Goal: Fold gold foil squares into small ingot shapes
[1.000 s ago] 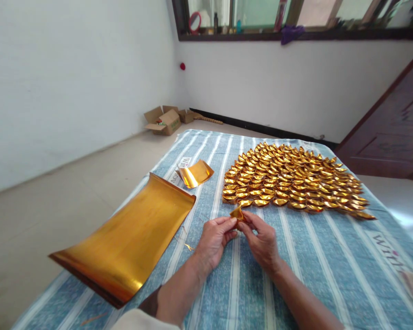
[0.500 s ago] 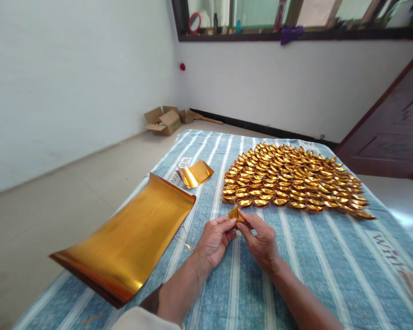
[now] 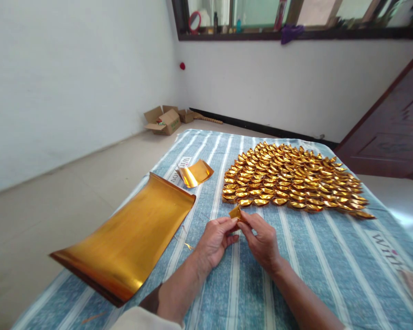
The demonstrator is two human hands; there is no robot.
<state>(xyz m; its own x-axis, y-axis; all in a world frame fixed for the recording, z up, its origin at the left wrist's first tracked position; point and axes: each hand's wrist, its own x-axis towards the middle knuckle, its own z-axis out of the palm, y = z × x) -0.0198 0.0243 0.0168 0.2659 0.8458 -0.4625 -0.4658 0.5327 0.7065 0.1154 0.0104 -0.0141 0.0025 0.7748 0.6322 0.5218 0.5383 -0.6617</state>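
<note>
A small folded piece of gold foil paper is pinched between both hands, in front of the near edge of the gold pile. My left hand grips its left side with thumb and fingers. On the other side, my right hand is closed on the same piece, hiding part of it. Many boat-shaped folded gold paper ingots lie in tight rows beyond the hands. A large gold foil sheet stack with curling ends rests to the left, and a smaller curled gold sheet lies behind it.
The table wears a blue and white striped cloth. Thin gold scraps lie beside the left forearm. An open cardboard box sits on the floor past the table. A dark windowsill with bottles and a mirror runs along the back wall.
The fingers have shifted slightly on the folded piece, and its visible tip has changed shape a little. Everything else stays where it was.
</note>
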